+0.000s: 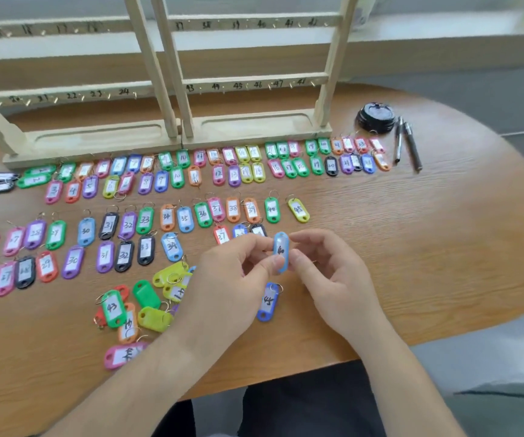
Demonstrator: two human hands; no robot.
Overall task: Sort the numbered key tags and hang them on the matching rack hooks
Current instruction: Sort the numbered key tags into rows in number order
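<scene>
While both hands pinch light-blue tag (281, 251) marked 40, frame centre: left hand (232, 272), right hand (330, 266). Sorting step; next likely lay below green 40 tag (271, 210).

Both forearms are bare and enter from the bottom edge, the left from the lower left and the right from the lower right, converging toward the centre. The left hand (235, 272) has its back facing up and its fingers curled; its thumb and fingertips pinch the left edge of a blue key tag (281, 250). The right hand (330, 269) faces it with fingers curled, and its thumb and index finger pinch the tag's right edge.
</scene>
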